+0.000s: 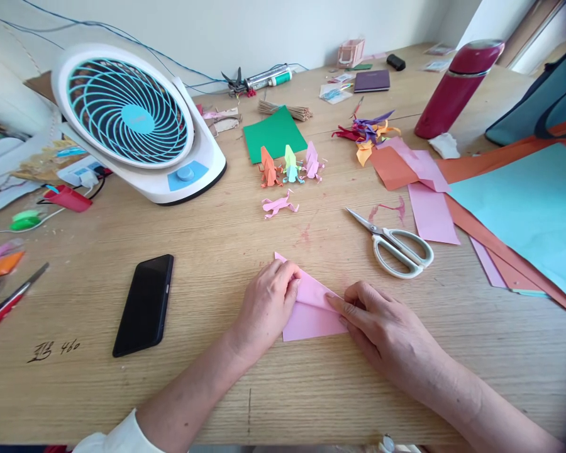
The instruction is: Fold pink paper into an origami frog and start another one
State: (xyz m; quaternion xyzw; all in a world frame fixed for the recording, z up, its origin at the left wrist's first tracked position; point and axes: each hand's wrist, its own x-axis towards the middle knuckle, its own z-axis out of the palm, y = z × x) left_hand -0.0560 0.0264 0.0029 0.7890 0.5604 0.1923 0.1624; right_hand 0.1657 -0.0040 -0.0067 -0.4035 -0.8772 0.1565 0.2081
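A pink paper sheet (314,322) lies on the wooden table between my hands, its upper part folded over on a slant. My left hand (270,302) is closed on the sheet's upper left part, fingertips pinched together. On the right edge, my right hand (382,324) grips the fold between thumb and fingers. Beyond the hands lies a pink folded paper figure (279,204). Behind it stand an orange figure (268,167), a green and blue figure (291,165) and another pink figure (312,162). White-handled scissors (399,247) rest open to the right of the sheet.
A black phone (144,305) lies left of my hands, with a white fan (207,154) behind it. A green sheet (273,135) lies farther back. At the right are a red bottle (457,91), a large light-blue sheet (532,201) and orange paper (393,165).
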